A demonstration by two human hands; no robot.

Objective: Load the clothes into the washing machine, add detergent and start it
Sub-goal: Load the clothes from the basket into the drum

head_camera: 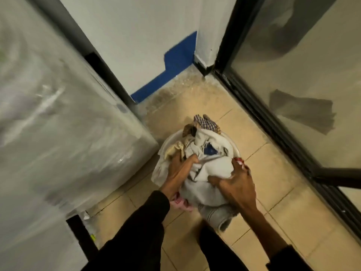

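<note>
Gripping clothes (211, 169), both hands; labels apparently unreadable.

I see a beige tiled floor (259, 194), dusty and stained toward the corner, meeting a white painted wall (136, 36) with a blue painted skirting band (175, 63). On my right runs a black-framed sliding glass door (293, 106), its panes carrying dim reflections under soft indoor light
</note>
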